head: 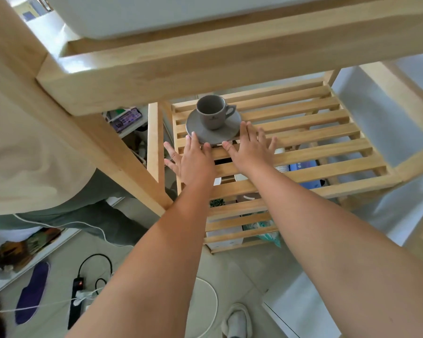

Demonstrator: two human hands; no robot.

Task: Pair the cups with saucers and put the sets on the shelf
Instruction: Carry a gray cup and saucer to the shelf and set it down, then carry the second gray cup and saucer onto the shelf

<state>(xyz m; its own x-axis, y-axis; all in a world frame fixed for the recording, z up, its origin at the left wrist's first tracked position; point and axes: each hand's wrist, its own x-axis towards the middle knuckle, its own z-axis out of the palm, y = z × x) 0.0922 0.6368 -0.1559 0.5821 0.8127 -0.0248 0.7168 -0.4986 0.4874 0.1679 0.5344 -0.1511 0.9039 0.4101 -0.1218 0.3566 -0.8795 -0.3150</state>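
A grey cup [211, 113] stands upright on a grey saucer [227, 131], its handle pointing right. The set rests at the back left of a slatted wooden shelf [303, 132]. My left hand [193, 159] lies flat with fingers spread, its fingertips touching the saucer's near left rim. My right hand [250, 147] is also flat and spread, fingertips at the saucer's near right rim. Neither hand grips anything.
A thick wooden top frame [181, 76] crosses above the shelf, with a leg [122, 162] slanting down at left. Boxes and packets sit on a lower shelf [230, 230]. On the floor lie a power strip [77, 293], cables and a slipper [237, 323]. Another person stands at left.
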